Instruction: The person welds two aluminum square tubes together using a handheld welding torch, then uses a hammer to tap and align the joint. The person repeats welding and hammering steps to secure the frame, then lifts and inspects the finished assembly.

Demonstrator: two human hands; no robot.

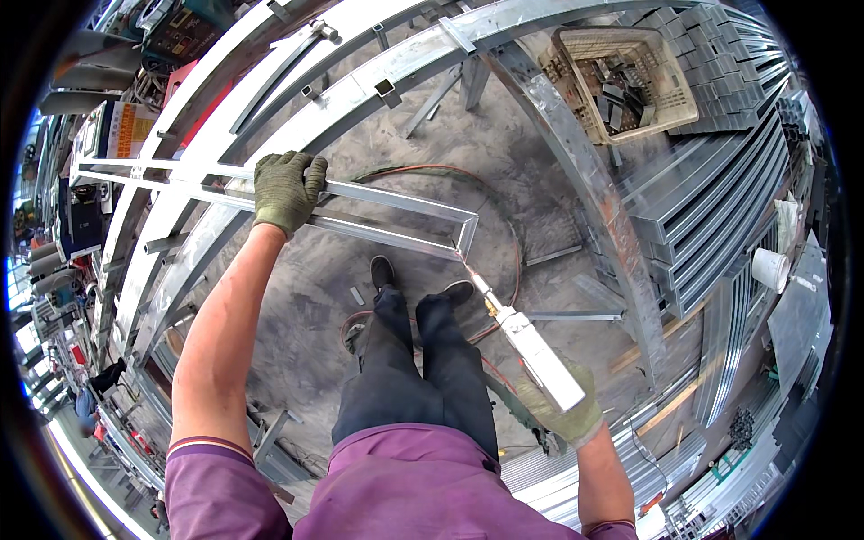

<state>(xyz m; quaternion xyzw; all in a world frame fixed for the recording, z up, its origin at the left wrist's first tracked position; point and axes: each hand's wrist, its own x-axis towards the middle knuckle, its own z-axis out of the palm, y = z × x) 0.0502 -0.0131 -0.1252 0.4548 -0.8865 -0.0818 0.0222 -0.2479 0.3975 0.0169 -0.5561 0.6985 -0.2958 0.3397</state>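
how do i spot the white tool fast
From the dark trousers, go right to the gloved right hand. It holds the tool, its thin tip by a corner of the metal frame. The boxy white body sets it apart from the grey bar nearby.

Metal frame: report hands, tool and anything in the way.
Left hand gripping metal frame. Right hand holding white tool, tip at frame's corner. Possible snag: orange hose curving across floor.

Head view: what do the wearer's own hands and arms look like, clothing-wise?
The left hand wears an olive-green fabric glove ending at the wrist. The right hand wears a paler green glove, partly hidden. Forearms are bare below short purple sleeves; the left cuff has thin contrasting stripes.
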